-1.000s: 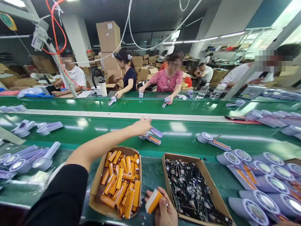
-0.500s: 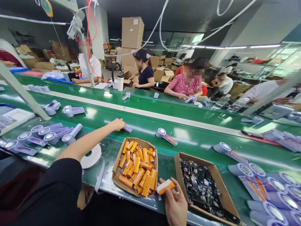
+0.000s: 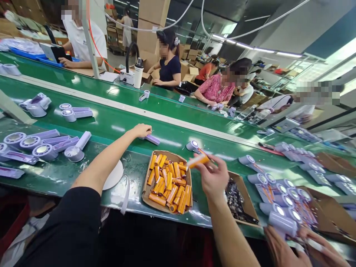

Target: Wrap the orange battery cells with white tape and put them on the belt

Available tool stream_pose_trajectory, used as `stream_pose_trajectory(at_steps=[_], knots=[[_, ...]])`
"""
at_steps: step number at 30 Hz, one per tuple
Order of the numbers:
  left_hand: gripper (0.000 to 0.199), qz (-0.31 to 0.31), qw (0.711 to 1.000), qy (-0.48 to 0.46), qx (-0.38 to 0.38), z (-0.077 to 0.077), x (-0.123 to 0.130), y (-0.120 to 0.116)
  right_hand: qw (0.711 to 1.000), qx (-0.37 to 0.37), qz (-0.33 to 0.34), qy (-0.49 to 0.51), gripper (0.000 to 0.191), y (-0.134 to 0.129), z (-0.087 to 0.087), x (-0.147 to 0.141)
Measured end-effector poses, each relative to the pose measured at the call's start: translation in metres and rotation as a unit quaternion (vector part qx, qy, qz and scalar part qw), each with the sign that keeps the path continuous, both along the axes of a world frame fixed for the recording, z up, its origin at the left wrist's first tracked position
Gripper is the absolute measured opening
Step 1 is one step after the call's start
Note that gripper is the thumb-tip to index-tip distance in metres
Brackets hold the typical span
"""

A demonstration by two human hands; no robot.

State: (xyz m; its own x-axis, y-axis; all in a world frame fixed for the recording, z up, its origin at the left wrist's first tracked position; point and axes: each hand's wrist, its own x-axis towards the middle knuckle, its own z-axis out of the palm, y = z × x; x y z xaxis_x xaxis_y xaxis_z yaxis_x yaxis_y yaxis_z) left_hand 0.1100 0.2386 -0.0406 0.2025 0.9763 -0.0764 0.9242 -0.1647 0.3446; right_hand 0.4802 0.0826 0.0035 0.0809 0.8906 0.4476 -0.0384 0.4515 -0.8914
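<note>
My left hand (image 3: 142,130) reaches onto the green belt, its fingers closed on a purple fan (image 3: 152,139); the hand covers the fan's round end. My right hand (image 3: 214,174) is raised at the right of the battery box and pinches an orange battery (image 3: 198,161) with a white strip on it. Below, the cardboard box (image 3: 144,193) holds several orange batteries (image 3: 169,181). Just beyond my right hand, another purple fan (image 3: 192,145) with an orange piece in its handle lies on the belt. A second box (image 3: 251,202) with black parts is partly hidden behind my right wrist.
Several purple fans (image 3: 46,151) lie at the left, and more fans (image 3: 286,200) crowd the right. A white tape roll (image 3: 114,176) lies beside my left forearm. Another person's hands (image 3: 283,246) hold a fan at the lower right. People sit across the belt (image 3: 122,122).
My right hand has lifted the orange battery up and forward, from beside the box toward the belt. My left hand stays at the purple fan. The view has shifted, and another person's hands now show lower right.
</note>
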Motion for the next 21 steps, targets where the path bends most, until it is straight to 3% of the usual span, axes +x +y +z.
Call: stream_pose_trajectory(at_steps=[3, 5, 8, 15, 21], knots=[[0.039, 0.042, 0.997, -0.048, 0.037, -0.016, 0.008, -0.006, 0.983, 0.01, 0.101, -0.154, 0.043, 0.076, -0.001, -0.055], [0.039, 0.051, 0.994, -0.077, 0.052, -0.026, 0.015, -0.008, 0.948, 0.009, 0.133, -0.289, 0.035, 0.12, -0.009, -0.086], [0.037, 0.053, 0.991, -0.111, 0.059, -0.035, 0.023, -0.005, 0.898, 0.007, 0.159, -0.41, 0.027, 0.16, -0.024, -0.113], [0.034, 0.052, 0.985, -0.155, 0.052, -0.04, 0.03, 0.003, 0.82, 0.009, 0.181, -0.543, 0.028, 0.169, -0.045, -0.119], [0.035, 0.05, 0.984, -0.165, 0.04, -0.039, 0.039, 0.004, 0.709, 0.021, 0.193, -0.678, 0.038, 0.169, -0.039, -0.128]])
